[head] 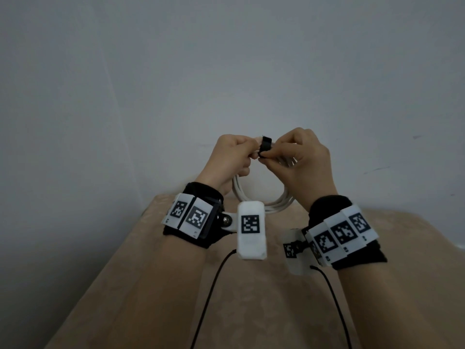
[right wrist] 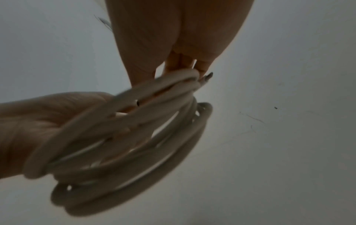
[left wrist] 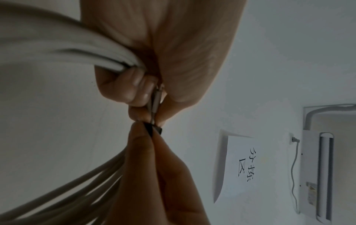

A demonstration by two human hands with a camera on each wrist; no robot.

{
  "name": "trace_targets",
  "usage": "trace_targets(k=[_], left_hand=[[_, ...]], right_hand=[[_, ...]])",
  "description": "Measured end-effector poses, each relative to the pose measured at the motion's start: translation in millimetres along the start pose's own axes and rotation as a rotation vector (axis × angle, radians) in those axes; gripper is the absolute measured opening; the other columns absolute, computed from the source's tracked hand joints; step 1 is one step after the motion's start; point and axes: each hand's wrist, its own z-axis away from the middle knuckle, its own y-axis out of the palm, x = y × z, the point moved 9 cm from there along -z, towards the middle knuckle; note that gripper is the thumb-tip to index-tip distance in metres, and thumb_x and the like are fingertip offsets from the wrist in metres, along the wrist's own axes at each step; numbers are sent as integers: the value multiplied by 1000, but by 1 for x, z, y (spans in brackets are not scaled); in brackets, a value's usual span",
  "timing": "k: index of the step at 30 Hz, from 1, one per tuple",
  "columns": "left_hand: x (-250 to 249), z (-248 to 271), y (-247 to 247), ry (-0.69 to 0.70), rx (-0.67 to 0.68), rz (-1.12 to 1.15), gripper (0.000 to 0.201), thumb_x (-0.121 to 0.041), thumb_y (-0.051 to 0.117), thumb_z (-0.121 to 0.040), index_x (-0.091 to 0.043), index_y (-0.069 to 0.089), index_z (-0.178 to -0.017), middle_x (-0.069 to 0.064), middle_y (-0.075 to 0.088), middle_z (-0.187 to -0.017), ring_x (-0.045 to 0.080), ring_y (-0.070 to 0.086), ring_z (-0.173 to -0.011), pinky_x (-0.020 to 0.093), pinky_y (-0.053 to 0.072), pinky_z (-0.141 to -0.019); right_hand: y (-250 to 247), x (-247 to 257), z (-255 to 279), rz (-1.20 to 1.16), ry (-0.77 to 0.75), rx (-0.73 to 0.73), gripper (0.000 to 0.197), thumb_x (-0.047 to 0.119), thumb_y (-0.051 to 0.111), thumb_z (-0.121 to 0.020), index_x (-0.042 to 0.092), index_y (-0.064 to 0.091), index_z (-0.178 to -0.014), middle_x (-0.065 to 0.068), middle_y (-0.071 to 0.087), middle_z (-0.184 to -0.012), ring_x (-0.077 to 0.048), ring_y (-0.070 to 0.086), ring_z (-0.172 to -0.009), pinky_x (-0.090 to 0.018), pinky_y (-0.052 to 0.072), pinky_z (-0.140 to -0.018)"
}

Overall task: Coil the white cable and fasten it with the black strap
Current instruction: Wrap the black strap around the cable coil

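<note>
The white cable (head: pixel 261 205) hangs as a round coil of several loops between both raised hands, above the far end of the table. A black strap (head: pixel 265 145) is wrapped round the top of the coil. My left hand (head: pixel 232 154) grips the bundled loops just left of the strap. My right hand (head: pixel 297 157) pinches the strap's loose end between thumb and fingertip. In the left wrist view the fingers (left wrist: pixel 133 88) curl round the cable (left wrist: pixel 63 45) and the strap (left wrist: pixel 154 129) shows as a dark sliver. The right wrist view shows the blurred coil (right wrist: pixel 134 137) only.
A beige cloth-covered table (head: pixel 226 298) lies below the hands, against a plain grey wall (head: pixel 226 71). Black wires (head: pixel 211 293) run from the wrist cameras. In the left wrist view a paper sign (left wrist: pixel 238 164) and a white wall unit (left wrist: pixel 318 175) show.
</note>
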Motion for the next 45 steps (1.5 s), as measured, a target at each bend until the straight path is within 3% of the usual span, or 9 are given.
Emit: trace_targets(k=[7, 16, 22, 25, 28, 33, 36, 41, 45], left_hand=[[6, 1, -1, -79, 4, 26, 32, -14, 54, -96, -8, 54, -65, 1, 40, -55, 5, 23, -39, 16, 18, -38], [10, 1, -1, -146, 5, 70, 25, -13, 55, -95, -4, 60, -72, 0, 42, -55, 4, 26, -36, 15, 18, -37], [12, 3, 6, -196, 61, -3, 26, -13, 57, -93, -6, 59, -69, 3, 42, -58, 3, 26, -35, 15, 17, -37], [14, 3, 7, -222, 64, -12, 15, -12, 54, -94, -1, 59, -85, 3, 43, -59, 3, 27, -34, 15, 18, -35], [15, 4, 8, -238, 74, -27, 18, -12, 54, -94, -4, 56, -78, 3, 44, -59, 3, 28, -33, 15, 19, -35], [16, 7, 22, -236, 111, -75, 21, -9, 53, -94, -4, 53, -74, 5, 45, -58, 4, 29, -34, 15, 19, -36], [19, 6, 23, -246, 116, -76, 21, -9, 51, -95, -4, 53, -74, 5, 45, -59, 4, 28, -34, 15, 19, -35], [22, 5, 22, -255, 106, -48, 20, -8, 52, -94, -4, 53, -75, 6, 45, -59, 3, 28, -33, 14, 20, -34], [28, 4, 19, -263, 100, -28, 24, -10, 54, -94, -4, 53, -71, 6, 45, -59, 3, 28, -33, 14, 21, -34]], right_hand=[[6, 0, 2, 32, -28, 1, 5, 17, 76, -74, 13, 76, -77, -5, 58, -75, -16, 48, -76, -7, 32, -64], [8, 2, 1, 10, -58, 75, 23, 37, 64, -82, 19, 77, -81, -3, 60, -79, -10, 44, -82, -6, 32, -71], [3, -5, -2, -15, 35, 138, 16, 19, 76, -73, 16, 69, -87, 6, 62, -75, -18, 54, -82, -16, 35, -68], [3, -10, -2, 50, 79, 162, 31, 20, 79, -72, 16, 62, -97, 5, 56, -89, -14, 49, -87, -19, 36, -72], [7, -11, -1, 62, 77, 234, 41, 19, 79, -73, 12, 62, -110, -2, 61, -105, -12, 53, -93, -22, 43, -81], [15, -12, 5, 105, 42, 240, 24, 5, 73, -75, 6, 68, -99, -8, 72, -83, -24, 67, -74, -19, 44, -67], [17, -13, 7, 106, 58, 244, 19, 4, 66, -77, 6, 71, -96, -9, 72, -76, -26, 67, -68, -30, 51, -63], [19, -17, 8, 98, 121, 268, 21, 6, 64, -82, 9, 69, -103, -9, 73, -83, -26, 67, -76, -33, 52, -71], [29, -34, 15, 96, 295, 412, 44, 21, 73, -80, 13, 61, -122, -8, 70, -106, -22, 65, -98, -23, 46, -85]])
